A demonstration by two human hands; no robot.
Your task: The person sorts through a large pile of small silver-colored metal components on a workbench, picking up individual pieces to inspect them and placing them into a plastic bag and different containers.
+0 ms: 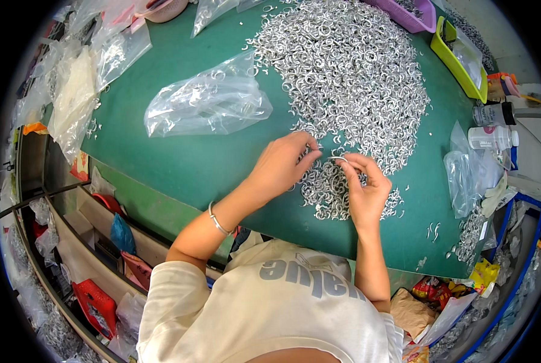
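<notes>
Leftmost, I register crumpled translucent plastic bags (73,91) along the edge of the matte green tabletop (179,163). Further right lies a clear, wrinkled plastic bag (207,100), flat and apart from both hands. Next, I locate the left hand (285,160), palm down, its thumb and index tips drawn close together; I cannot tell whether they grip a small part. Below the gap between the hands sits a smaller heap of silver-coloured metal pieces (325,202). Above it, in that gap, is the workpiece: a thin, curved, silver-coloured metal piece (339,158), pinched between thumb and index finger of the right hand (367,184). Beyond both hands spreads a large pile of silver-coloured metal rings and curved pieces (355,72). At far right stands a lime-green rectangular plastic basket (470,81).

I judge the step in hand to be close fingertip handling of one piece. The next move, in my judgement, calls for a steady right pinch and precise alignment of the left fingertips to the piece, clear of the loose parts below.
</notes>
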